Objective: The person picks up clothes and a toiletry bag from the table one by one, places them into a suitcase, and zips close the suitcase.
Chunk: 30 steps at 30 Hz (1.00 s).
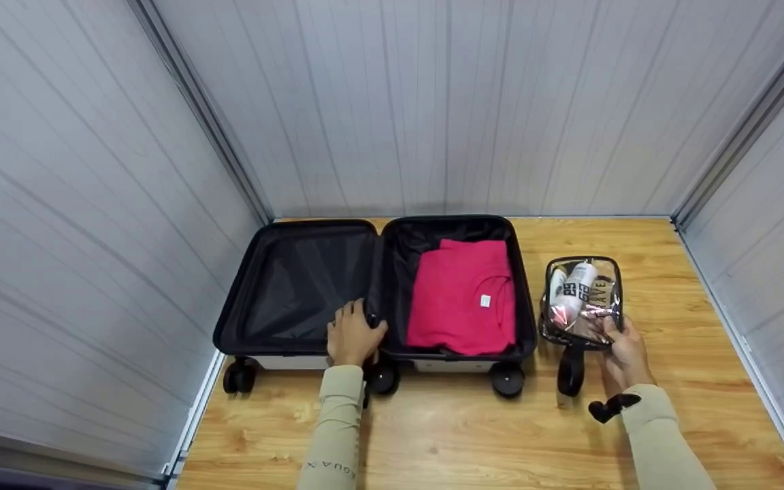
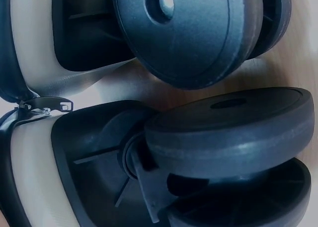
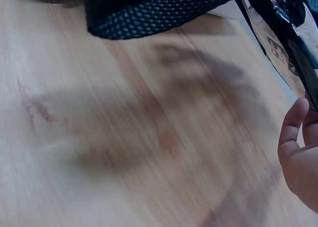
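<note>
Probably light and soft: clear plastic, black-edged pouch (image 1: 599, 299), white containers (image 1: 577, 286) inside, just right of the open black-lined suitcase (image 1: 297, 292). Likely slick; we'd favour the edging. Right grip (image 1: 630, 354) pinches its lower corner; left grip (image 1: 354, 340) touches the suitcase, closure unclear.

A wood-look floor (image 1: 474, 442) in warm honey tones, marked by darker grain, is enclosed by a pale grey back wall (image 1: 446, 109), a left wall (image 1: 72, 238) and a right wall (image 1: 780, 252), all streaked with thin lines. The two far corners are trimmed with a left grey post (image 1: 194, 102) and a right grey post (image 1: 746, 129). The right wall's foot is edged by a narrow pale strip (image 1: 739, 340). Soft, blurred shadows (image 3: 208, 78) are cast across the floor, and a faint sheen is reflected near the front.
</note>
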Tool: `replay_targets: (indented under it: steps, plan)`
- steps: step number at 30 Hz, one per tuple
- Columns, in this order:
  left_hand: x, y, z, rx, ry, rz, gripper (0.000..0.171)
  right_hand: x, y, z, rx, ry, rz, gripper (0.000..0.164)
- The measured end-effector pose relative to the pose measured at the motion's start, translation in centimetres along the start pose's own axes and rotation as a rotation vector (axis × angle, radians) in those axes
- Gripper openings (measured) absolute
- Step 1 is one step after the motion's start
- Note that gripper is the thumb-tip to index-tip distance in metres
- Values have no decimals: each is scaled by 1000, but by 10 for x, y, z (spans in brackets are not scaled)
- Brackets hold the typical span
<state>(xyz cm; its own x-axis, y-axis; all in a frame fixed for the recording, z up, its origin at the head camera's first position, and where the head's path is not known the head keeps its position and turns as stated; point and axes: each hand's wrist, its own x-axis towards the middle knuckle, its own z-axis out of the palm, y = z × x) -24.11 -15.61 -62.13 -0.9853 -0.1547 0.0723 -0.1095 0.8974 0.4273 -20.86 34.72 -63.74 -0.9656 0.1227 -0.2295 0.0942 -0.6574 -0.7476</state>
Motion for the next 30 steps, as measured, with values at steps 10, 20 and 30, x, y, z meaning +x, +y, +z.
replay_targets:
  steps: [10,20,30]
  plan:
    - [0,1,-1,4,3,-2,71,2,-1,5,-6,-15,-46,16]
    - [-1,2,-1,-1,25,8,71,0,-5,11,31,-38,-34,14]
    - [-1,2,-1,6,31,16,71,0,-7,16,10,-39,-30,19]
